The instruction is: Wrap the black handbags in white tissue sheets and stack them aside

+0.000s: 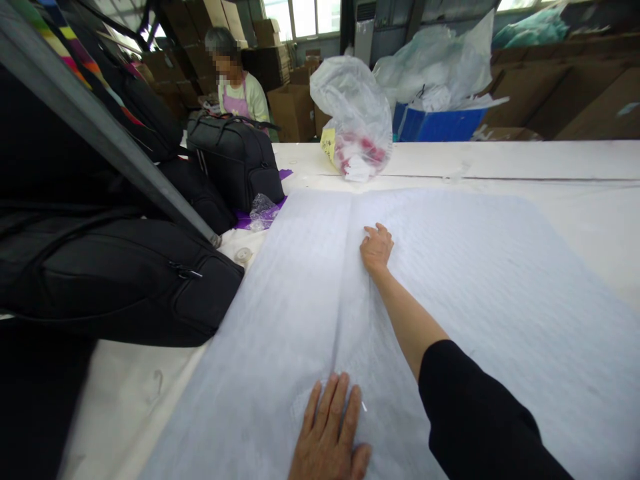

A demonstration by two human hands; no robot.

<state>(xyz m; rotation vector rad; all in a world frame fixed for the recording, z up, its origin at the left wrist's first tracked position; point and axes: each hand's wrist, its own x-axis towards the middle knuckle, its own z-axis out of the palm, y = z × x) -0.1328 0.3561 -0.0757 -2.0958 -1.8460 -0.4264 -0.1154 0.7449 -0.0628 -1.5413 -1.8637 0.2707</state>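
Note:
A large thin white sheet (450, 280), which looks like nonwoven fabric, is spread over the table, with a long crease running away from me. Near its front, my left hand (330, 430) lies flat, palm down, with its fingers stretched out. Farther off, my right hand (378, 247) reaches over the sheet just right of the crease. Its fingers are apart and slightly bent, and nothing shows in them; whether they touch the sheet is unclear. Beside my left fingertips is a tiny white strip (364, 406).
Black bags (125, 280) are stacked along the left beside a slanted metal bar (115, 127). Another black bag (240, 157) stands behind them, near a co-worker (245, 97). A clear plastic bag (357, 120) sits at the table's far side. Beyond are cartons (293, 110) and a blue box (440, 123).

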